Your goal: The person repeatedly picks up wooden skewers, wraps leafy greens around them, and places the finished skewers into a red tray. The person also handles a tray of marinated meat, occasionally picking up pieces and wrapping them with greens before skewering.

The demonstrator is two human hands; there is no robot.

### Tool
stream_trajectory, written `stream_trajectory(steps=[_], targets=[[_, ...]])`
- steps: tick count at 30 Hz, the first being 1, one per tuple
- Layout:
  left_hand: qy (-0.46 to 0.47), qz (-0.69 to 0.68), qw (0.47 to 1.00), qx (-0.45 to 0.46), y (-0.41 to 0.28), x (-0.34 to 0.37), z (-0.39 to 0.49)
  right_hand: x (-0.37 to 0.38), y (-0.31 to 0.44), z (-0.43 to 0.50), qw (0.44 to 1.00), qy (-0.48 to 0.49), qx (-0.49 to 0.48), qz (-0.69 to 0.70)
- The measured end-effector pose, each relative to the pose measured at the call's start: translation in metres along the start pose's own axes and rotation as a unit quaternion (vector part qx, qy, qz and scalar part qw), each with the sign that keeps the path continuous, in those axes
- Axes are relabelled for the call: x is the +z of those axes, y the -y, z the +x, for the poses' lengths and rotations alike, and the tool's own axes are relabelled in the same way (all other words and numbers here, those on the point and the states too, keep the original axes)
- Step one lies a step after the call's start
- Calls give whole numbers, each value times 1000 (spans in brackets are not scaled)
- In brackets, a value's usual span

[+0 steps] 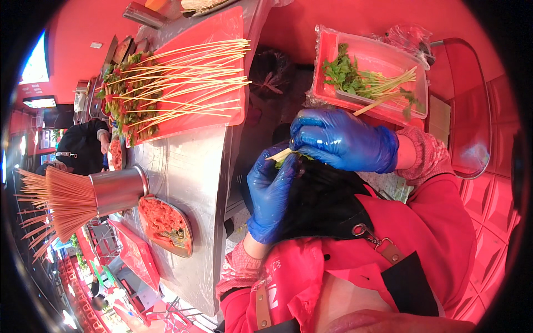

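Observation:
My left hand [270, 195], in a blue glove, pinches green leafy herb [284, 156] and the end of a pale stick [280, 154] between thumb and fingers. Against it, my right hand [343, 139], also gloved in blue, closes over the same stick. A pale length [368, 108] comes out beyond the right hand, in line with that end; it looks like a bamboo skewer, its middle hidden by my fingers. Both hands are in front of my black apron [325, 200]. Beyond the right hand, a clear plastic tub [381, 48] holds leafy green stems [374, 83].
Left of me, a steel table [189, 166] carries a red tray [200, 37] of loaded skewers [137, 95], a metal canister [118, 191] of bare skewers and a dish of red meat [164, 224]. Across it, another person [83, 145] bends over. A red chair [468, 108] stands right.

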State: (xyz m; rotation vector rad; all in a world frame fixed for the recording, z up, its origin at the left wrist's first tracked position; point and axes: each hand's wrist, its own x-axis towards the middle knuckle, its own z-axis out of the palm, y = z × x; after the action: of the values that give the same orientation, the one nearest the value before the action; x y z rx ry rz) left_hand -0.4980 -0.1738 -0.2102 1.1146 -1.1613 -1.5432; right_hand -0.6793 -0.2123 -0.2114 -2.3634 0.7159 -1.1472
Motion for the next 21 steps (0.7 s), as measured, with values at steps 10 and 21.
stream_trajectory(steps=[10,21], targets=[[-21,-12,1000,7,0,4,3,-4,-8,-1,1000,13,-20,15],[-57,-71,996,-24,-4,6,7,-8,-14,-9,987,36,-5,-156]])
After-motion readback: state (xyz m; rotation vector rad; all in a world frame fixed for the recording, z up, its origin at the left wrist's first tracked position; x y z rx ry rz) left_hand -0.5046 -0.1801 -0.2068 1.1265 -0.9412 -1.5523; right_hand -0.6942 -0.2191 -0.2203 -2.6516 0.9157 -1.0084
